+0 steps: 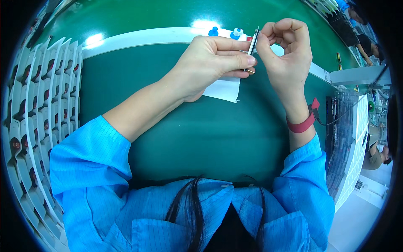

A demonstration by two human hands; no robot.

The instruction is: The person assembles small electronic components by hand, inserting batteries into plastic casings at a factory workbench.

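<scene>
My left hand grips a thin flat panel, dark with a silvery edge, tilted so that I see it nearly edge-on. Fingers lie behind it and the thumb in front. Close against its upper end is my right hand, thumb and forefinger pinched together, the other fingers curled. Whatever lies in that pinch is too small or hidden to make out. Beneath the left hand a white sheet lies on the green mat. A red band with a cord circles my right wrist.
Stacked white trays with small dark-and-red parts stand at the left. Two small blue-and-white bottles sit beyond my hands by a white rail. Clear plastic trays are piled at the right. Other people are farther off.
</scene>
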